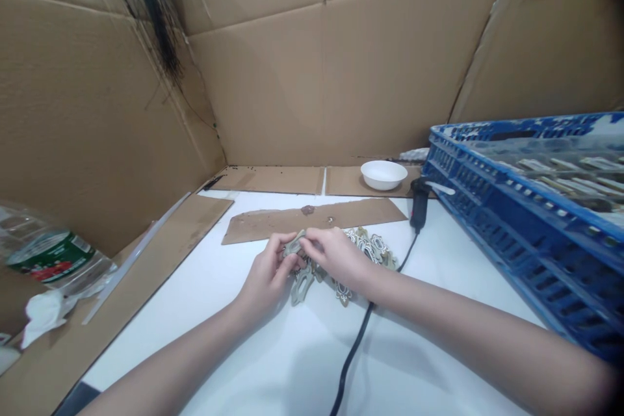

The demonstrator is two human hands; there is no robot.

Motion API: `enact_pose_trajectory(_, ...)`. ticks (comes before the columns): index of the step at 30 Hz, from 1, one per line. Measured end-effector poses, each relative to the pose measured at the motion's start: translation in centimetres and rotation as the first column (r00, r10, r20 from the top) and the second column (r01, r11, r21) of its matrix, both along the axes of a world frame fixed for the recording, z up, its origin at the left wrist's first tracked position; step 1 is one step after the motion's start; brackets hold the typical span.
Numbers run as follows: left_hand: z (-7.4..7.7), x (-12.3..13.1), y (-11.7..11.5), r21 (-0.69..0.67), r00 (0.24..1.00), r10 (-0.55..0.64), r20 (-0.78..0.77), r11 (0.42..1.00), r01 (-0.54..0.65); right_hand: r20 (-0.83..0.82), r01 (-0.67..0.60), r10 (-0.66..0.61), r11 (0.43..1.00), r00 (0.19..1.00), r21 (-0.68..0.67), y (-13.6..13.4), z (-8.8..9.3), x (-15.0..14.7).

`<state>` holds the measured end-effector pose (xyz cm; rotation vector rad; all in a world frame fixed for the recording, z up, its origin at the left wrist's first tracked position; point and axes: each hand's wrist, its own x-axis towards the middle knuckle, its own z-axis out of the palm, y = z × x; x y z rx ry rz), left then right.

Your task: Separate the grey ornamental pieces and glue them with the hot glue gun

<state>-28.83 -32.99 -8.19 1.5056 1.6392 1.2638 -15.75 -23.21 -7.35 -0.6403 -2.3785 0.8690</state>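
Between my two hands is a small grey-green ornamental piece (295, 244), held over the white table. My left hand (273, 266) pinches it from the left with thumb and fingers. My right hand (336, 255) is closed on its upper right side, fingertips pressed together. Just below and behind the hands lies a heap of similar ornate pieces (374, 247), some with white and dark outlined patterns. One loose grey-green piece (302, 285) sits under my left fingers. The fingertips partly hide the held piece, so its full shape cannot be made out.
A strip of cardboard (273, 224) with a brown blob lies beyond the hands. Behind it stand a white bowl (384, 175) and a black corded tool (419, 205), its cable (358, 344) passing under my right forearm. A blue crate (487, 208) is right, a plastic bottle (53, 253) left.
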Motion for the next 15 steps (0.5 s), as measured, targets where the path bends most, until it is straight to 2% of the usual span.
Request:
enact_pose_trajectory(5,0.1,0.3,0.0,0.02,0.998,-0.026,0.053,0.999,0.025,-0.003,0.026,-0.025,0.999,1.0,0.047,-0.3,0.1,0.0)
enact_pose_trajectory(7,0.3,-0.1,0.3,0.049,0.997,0.018,0.076,0.999,-0.022,-0.068,0.031,-0.033,0.999,0.997,-0.037,-0.4,0.4,0.0)
enact_pose_trajectory(9,0.3,-1.3,1.1,0.087,0.988,0.143,0.055,0.985,-0.147,-0.136,0.019,-0.05,0.976,0.989,-0.218,-0.3,0.8,-0.1)
enact_pose_trajectory(10,0.2,-2.2,1.5,0.105,0.974,0.226,0.026,0.968,-0.227,-0.159,0.011,-0.069,0.942,0.985,-0.336,-0.2,0.9,-0.2)
enact_pose_trajectory(12,-0.4,-4.3,2.5,0.132,0.912,0.402,-0.085,0.912,-0.389,-0.186,-0.022,-0.105,0.815,0.977,-0.579,0.1,1.1,-0.3)
enact_pose_trajectory(15,-1.6,-7.5,3.8,0.138,0.859,0.483,-0.169,0.875,-0.465,-0.213,-0.097,-0.129,0.593,0.968,-0.799,0.6,1.0,-0.5)
